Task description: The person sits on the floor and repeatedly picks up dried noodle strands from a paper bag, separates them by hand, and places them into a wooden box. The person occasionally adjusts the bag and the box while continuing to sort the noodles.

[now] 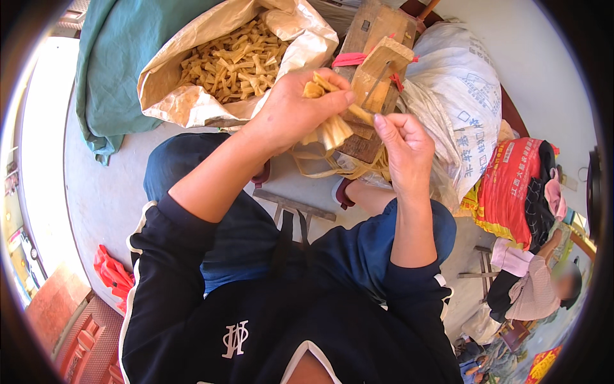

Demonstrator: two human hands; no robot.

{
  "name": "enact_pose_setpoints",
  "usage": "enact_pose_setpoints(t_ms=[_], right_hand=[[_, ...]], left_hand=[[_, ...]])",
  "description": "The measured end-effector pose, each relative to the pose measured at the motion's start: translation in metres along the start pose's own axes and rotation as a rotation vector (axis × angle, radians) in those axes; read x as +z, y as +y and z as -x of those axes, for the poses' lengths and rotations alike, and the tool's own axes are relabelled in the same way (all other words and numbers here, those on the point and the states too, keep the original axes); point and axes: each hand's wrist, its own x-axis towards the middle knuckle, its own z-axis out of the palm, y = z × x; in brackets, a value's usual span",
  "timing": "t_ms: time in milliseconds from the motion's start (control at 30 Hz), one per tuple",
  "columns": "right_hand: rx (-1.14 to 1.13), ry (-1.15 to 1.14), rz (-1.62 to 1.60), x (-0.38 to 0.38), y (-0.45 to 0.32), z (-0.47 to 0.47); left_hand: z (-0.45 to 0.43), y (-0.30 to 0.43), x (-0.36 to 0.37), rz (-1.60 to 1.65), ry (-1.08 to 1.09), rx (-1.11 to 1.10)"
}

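Note:
My left hand (297, 108) is closed around a few folded, yellowish dried strips (333, 132), whose splayed ends stick out below the fingers. Between the thumb and fingertips of my right hand (405, 144) is the end of one strip (360, 114) that runs across from the left hand. Behind the hands stands a wooden bench (362, 29) with a smaller wooden block (379, 69) fixed on it, pink cloth tied around them. Long loose strips (312, 168) lie below the bench. An open paper-lined sack (165, 62) holds many short knotted pieces (235, 62) of similar material.
Green cloth (112, 62) lies left of the sack. White woven sacks (455, 86) and a red sack (508, 187) stand at the right. A low wooden stool (297, 204) is between my legs, a red plastic bag (112, 273) at lower left. Another person (535, 290) sits far right.

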Motion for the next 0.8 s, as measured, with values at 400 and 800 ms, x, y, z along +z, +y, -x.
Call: enact_pose_setpoints(t_ms=[400, 800], right_hand=[[-0.253, 0.328, 0.509, -0.009, 0.035, -0.040], [-0.564, -0.034, 0.254, 0.009, 0.000, 0.007]], left_hand=[[-0.041, -0.044, -0.011, -0.461, 0.169, 0.158], [0.031, 0.006, 0.014, -0.249, -0.554, -0.444]])
